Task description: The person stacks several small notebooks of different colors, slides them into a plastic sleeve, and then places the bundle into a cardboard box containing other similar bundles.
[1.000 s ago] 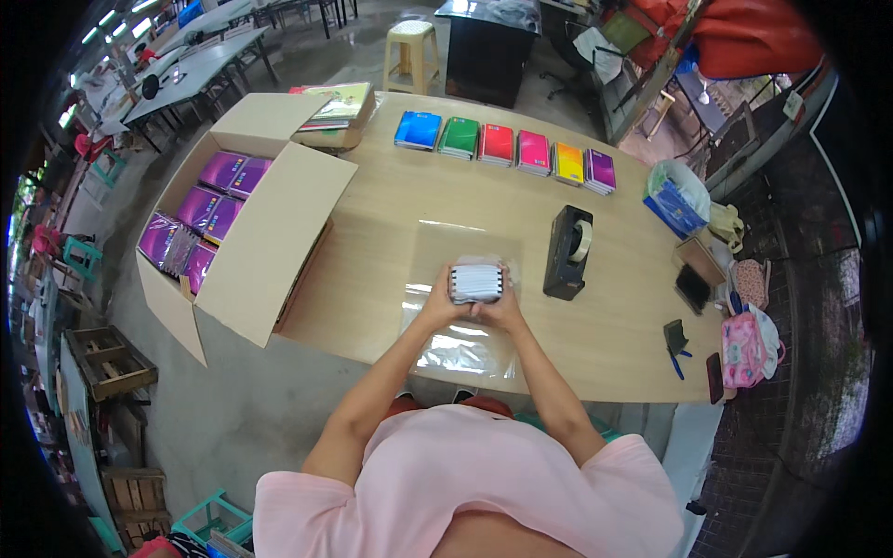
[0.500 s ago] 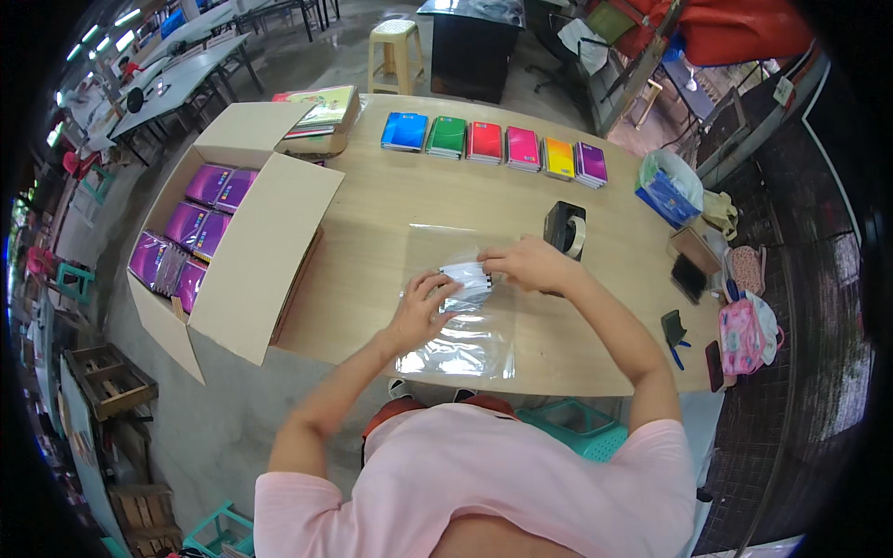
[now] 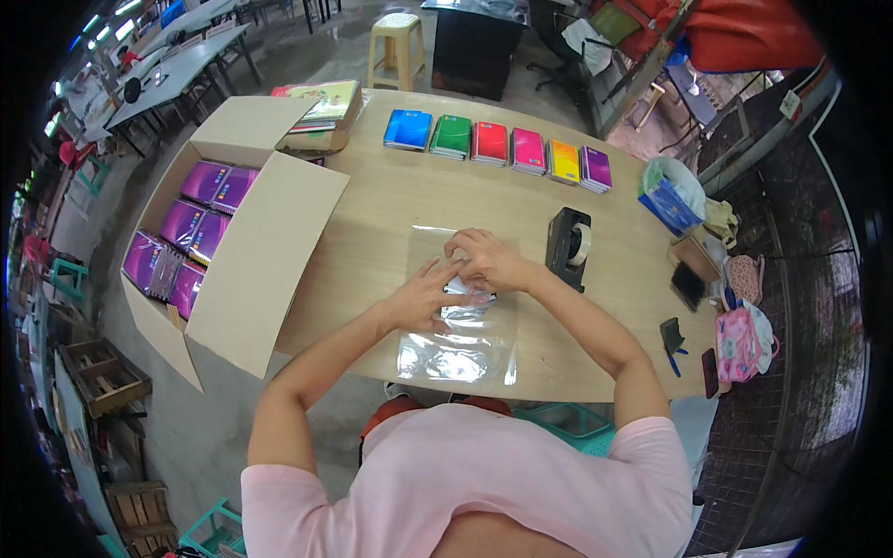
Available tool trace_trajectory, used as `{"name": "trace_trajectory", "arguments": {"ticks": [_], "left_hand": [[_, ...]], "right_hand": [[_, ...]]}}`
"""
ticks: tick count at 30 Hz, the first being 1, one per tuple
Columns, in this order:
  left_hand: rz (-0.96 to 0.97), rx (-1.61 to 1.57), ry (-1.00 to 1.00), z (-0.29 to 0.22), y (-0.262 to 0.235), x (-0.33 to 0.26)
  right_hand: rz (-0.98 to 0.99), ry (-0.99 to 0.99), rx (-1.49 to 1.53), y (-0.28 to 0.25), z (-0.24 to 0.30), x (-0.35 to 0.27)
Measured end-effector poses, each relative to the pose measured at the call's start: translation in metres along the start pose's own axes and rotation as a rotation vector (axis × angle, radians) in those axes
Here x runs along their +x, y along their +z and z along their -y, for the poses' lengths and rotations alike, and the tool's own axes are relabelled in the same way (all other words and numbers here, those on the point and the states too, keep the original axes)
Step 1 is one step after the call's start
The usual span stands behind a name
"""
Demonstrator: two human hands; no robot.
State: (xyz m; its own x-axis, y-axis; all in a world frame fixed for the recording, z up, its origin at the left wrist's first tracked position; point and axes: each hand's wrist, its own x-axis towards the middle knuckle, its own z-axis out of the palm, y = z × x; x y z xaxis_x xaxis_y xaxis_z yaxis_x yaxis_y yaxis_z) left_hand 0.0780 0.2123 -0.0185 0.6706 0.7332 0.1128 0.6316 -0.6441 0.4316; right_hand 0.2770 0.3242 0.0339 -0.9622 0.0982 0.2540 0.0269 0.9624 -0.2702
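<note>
A small, shiny white wrapped bundle [image 3: 455, 288] lies on clear plastic sheets [image 3: 456, 361] in front of me, mostly covered by my hands. My left hand [image 3: 423, 298] rests over its left side, fingers spread and pressing on it. Above the bundle's upper part is my right hand [image 3: 491, 264], fingers curled in a pinch; whatever they grip is hidden. To the right of that hand stands a black tape dispenser [image 3: 567, 249] with a roll of tape.
An open carton [image 3: 270, 246] of purple notebooks [image 3: 193, 228] stands at the left. Along the far edge sit several coloured notebook stacks [image 3: 452, 136]. A blue-and-white bag [image 3: 672, 197], a dark brush [image 3: 688, 286], a phone [image 3: 710, 372] and a pink pouch [image 3: 738, 340] line the right side.
My right hand has moved left from the bundle's right end, away from the tape dispenser, to its upper part beside my left hand. My left hand's fingers have spread more over the bundle.
</note>
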Motion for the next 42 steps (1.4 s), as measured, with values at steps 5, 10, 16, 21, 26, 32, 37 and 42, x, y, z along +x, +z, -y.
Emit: {"name": "trace_trajectory", "arguments": {"ticks": [5,10,16,21,26,32,37,42], "left_hand": [[-0.412,0.031,-0.107,-0.01,0.033,0.001],[-0.888,-0.425,-0.307,-0.036,0.017,0.006],[-0.588,-0.096,-0.262,-0.027,0.026,0.01],[-0.834,-0.447,-0.384,-0.023,0.057,0.024],[-0.819,-0.641,-0.476,-0.026,0.068,0.031],[-1.015,-1.039,-0.535,-0.03,0.077,0.034],[-0.965,-0.992,-0.556,-0.042,0.072,0.037],[-0.93,-0.836,-0.591,-0.041,0.072,0.037]], "right_hand": [[-0.177,0.512,0.806,0.056,-0.011,-0.033],[-0.197,0.61,0.885,0.063,-0.011,-0.048],[-0.286,0.542,0.896,0.067,-0.016,-0.046],[-0.74,1.078,1.389,0.053,-0.017,-0.043],[-0.449,0.815,0.837,0.062,-0.01,-0.047],[-0.686,0.652,0.682,0.074,0.042,-0.059],[-0.651,0.568,0.407,0.082,0.063,-0.076],[-0.614,0.512,0.138,0.086,0.076,-0.079]]}}
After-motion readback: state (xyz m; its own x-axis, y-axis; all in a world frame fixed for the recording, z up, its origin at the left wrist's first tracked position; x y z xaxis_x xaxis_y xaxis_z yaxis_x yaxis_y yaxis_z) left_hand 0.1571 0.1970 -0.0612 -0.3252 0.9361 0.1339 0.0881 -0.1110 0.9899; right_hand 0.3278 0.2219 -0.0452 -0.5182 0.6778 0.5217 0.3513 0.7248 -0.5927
